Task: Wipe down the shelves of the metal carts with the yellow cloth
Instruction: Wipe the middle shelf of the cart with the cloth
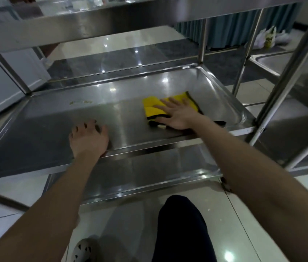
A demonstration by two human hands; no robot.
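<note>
Here, the right hand (pixel 177 116) lies flat on the yellow cloth (pixel 155 108), fingers straight and spread, pressing it onto the middle shelf (pixel 35 129) of the metal cart. The cloth sits in the shelf's right half, between the middle and the right end, nearer the front rim than the back. It is folded, black along its border, and its long axis runs roughly along the shelf's length, slanting a little towards the far right corner. A small white tag (pixel 161 126) shows at its near edge; nothing on it can be read.

The left hand (pixel 88 138) rests at the front rim near the middle, fingers spread and bent, tips on the steel, holding nothing. A pale smear (pixel 80 102) marks the shelf towards the back left.

The steel is shiny with reflected ceiling lights. A lower shelf (pixel 149 176) and a top shelf (pixel 73 29) frame it, and a second cart (pixel 272 59) stands to the right. The floor (pixel 7 190) is pale glossy tile. A teal curtain (pixel 225 29) hangs behind, with a plastic bag (pixel 266 37) beside it, its print too blurred to read.
</note>
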